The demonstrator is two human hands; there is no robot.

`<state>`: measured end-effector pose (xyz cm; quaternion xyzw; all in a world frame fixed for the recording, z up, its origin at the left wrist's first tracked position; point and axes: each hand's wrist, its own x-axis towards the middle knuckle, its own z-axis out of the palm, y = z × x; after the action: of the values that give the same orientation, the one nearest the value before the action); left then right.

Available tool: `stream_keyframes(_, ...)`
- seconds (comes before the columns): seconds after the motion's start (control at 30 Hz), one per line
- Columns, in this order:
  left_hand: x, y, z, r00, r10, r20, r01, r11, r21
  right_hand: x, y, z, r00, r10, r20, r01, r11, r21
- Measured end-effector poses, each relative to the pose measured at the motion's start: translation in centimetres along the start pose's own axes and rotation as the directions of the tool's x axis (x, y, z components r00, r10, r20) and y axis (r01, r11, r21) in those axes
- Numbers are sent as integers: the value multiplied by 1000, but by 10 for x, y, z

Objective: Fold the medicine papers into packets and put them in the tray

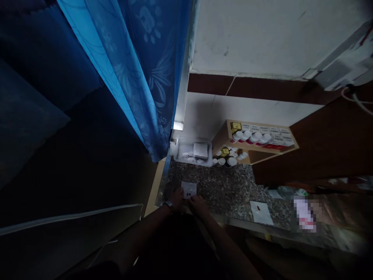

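On the speckled stone counter lies a small white paper (189,188) with a few dark pills on it, near the front edge. My left hand (176,198) touches the paper's lower left corner, its fingers close together. At the lower right edge of the same paper is my right hand (198,204). Whether either hand pinches the paper is too dark and small to tell. Farther right, another white paper (261,213) holds a small red item. Behind my hands stands a clear plastic tray (209,155) with a stack of white papers and small folded packets.
A wooden shelf (226,134) with boxes and white-capped bottles stands at the back right. More bottles (231,161) are beside it. A blue curtain (145,77) hangs at the left. At the far right are a clear bottle (285,191) and a blurred pink-and-white object (304,214).
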<state>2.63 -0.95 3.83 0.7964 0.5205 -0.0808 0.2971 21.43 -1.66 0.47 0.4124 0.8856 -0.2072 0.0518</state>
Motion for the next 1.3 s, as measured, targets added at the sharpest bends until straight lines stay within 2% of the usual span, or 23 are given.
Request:
stream_keyframes(0.07, 0, -1, 0, 1000, -18, 9, 18, 1000, 2, -3, 1, -3, 1000, 9, 13, -9, 1000, 15)
stream_keyframes(0.17, -1, -1, -1, 1000, -18, 25, 17, 1000, 17, -3, 1, -9, 994, 105, -9, -105, 994, 36)
stream_keyframes(0.33, -4, -2, 1, 999, -50, -18, 50, 999, 8, 18, -8, -21, 974, 179, -142, -174, 984, 48)
stream_keyframes(0.5, -6, -4, -2, 998, -59, 6, 59, 998, -7, 41, -7, -27, 989, 96, -113, -98, 995, -15)
stream_keyframes(0.57, -6, -4, -6, 998, -55, 13, 55, 998, -3, 47, 2, -28, 980, 157, -125, -163, 986, -38)
stream_keyframes(0.67, -7, -2, -11, 999, -47, 22, 47, 999, -11, 51, 16, -30, 931, 321, -175, -335, 941, -53)
stream_keyframes(0.7, -7, -1, -12, 999, -47, 28, 47, 999, -15, 52, 20, -31, 928, 326, -179, -341, 939, -56)
stream_keyframes(0.77, -7, 0, -14, 998, -51, 29, 51, 998, -20, 50, 24, -32, 960, 231, -160, -244, 968, -67)
stream_keyframes(0.83, -7, 1, -14, 998, -55, 24, 56, 998, -18, 48, 24, -30, 991, 63, -121, -73, 994, -81)
stream_keyframes(0.9, -8, 2, -15, 998, -64, 29, 64, 998, -8, 46, 21, -28, 995, -54, -85, 46, 995, -94)
stream_keyframes(0.93, -8, 2, -15, 997, -66, 34, 66, 998, 1, 46, 20, -27, 995, -60, -79, 52, 993, -103)
stream_keyframes(0.97, -9, 1, -15, 997, -65, 40, 65, 998, 11, 47, 19, -26, 996, -21, -89, 11, 993, -114)
stream_keyframes(1.03, -9, 0, -15, 998, -52, 45, 51, 998, 29, 49, 19, -25, 973, 177, -147, -196, 973, -126)
stream_keyframes(1.1, -8, -1, -14, 998, -44, 44, 43, 998, 40, 50, 21, -26, 892, 397, -215, -426, 899, -105)
stream_keyframes(1.13, -8, -2, -13, 998, -48, 43, 46, 998, 42, 49, 22, -27, 860, 454, -233, -484, 871, -89)
stream_keyframes(1.17, -7, -2, -11, 998, -53, 37, 51, 998, 42, 47, 24, -27, 853, 467, -235, -494, 866, -74)
stream_keyframes(1.3, -5, -4, -5, 999, -45, 14, 45, 998, 35, 31, 26, -23, 915, 374, -149, -377, 926, 6)
